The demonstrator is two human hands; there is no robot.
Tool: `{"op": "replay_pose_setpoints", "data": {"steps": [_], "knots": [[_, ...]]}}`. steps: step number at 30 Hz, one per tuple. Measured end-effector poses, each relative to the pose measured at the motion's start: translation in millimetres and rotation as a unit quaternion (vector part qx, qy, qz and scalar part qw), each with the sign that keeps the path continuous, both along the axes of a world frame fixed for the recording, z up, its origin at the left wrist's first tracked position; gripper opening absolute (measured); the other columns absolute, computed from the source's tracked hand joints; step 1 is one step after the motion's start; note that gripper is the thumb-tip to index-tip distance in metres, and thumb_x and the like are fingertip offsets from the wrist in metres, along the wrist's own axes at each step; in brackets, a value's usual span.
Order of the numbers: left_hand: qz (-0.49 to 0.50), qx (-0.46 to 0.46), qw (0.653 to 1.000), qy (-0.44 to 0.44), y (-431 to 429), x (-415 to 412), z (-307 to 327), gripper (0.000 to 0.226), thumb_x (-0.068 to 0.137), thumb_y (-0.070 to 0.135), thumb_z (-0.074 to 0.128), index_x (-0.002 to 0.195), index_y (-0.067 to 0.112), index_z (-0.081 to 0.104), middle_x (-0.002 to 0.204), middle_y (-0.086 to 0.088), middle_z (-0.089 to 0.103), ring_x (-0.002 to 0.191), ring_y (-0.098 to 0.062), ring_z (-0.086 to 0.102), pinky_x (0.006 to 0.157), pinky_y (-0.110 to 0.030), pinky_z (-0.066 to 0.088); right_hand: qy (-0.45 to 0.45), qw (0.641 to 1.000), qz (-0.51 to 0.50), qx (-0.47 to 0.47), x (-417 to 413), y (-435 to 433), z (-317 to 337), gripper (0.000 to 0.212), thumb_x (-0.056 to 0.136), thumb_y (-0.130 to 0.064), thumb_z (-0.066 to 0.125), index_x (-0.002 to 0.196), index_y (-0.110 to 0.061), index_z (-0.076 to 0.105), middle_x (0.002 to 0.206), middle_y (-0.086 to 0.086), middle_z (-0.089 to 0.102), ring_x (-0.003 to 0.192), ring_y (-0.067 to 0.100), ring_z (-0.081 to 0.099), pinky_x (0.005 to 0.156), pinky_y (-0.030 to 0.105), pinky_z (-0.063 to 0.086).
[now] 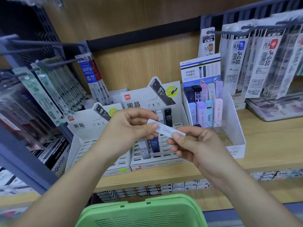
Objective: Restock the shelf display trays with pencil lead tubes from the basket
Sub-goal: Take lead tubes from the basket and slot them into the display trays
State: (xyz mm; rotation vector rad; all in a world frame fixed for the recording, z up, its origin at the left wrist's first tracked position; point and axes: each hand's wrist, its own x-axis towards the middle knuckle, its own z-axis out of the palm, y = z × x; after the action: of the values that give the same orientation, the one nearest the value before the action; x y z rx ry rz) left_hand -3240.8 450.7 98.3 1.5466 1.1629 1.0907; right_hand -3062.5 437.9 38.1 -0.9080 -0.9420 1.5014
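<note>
Head view shows both my hands closed on one white lead tube [165, 129], which lies slanted between them. My left hand [129, 128] pinches its upper end between thumb and forefinger, and my right hand [195, 145] pinches its lower end the same way. Just behind and beneath the grip stands the middle display tray [164, 163], with a grey HB 0.7 tube [144, 150] under my fingers and a black HB 0.5 tube [168, 117] just beyond them. Left of the grip sits a second tray [82, 141]. Right of it stands a tray of pastel tubes [236, 128]. The green basket [141, 202] lies below my wrists, nearer me.
</note>
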Motion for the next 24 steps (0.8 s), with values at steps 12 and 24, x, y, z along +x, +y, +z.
{"op": "replay_pose_setpoints", "data": {"steps": [12, 24], "knots": [[0.114, 0.090, 0.988, 0.050, 13, -24, 12, 0.021, 0.069, 0.021, 0.074, 0.085, 0.006, 0.071, 0.066, -0.009, 0.071, 0.058, -0.015, 0.066, 0.057, -0.020, 0.055, -0.349, 0.928, -0.083, 0.100, 1, 6, -17, 0.014, 0.094, -0.018, 0.060, 0.088, -0.029, 0.066, 0.071, 0.000, 0.070, 0.066, 0.019, 0.065, 0.068, 0.039, 0.056], [0.066, 0.154, 0.982, 0.091, 52, 50, 10, 0.020, 0.086, 0.003, 0.067, 0.094, 0.021, 0.069, 0.083, -0.016, 0.069, 0.063, -0.013, 0.069, 0.070, -0.023, 0.058, -0.552, 0.762, -0.320, 0.109, 84, 20, -23, 0.045, 0.083, -0.011, 0.065, 0.126, -0.020, 0.060, 0.123, 0.010, 0.052, 0.117, 0.035, 0.049, 0.091, 0.041, 0.042]]}}
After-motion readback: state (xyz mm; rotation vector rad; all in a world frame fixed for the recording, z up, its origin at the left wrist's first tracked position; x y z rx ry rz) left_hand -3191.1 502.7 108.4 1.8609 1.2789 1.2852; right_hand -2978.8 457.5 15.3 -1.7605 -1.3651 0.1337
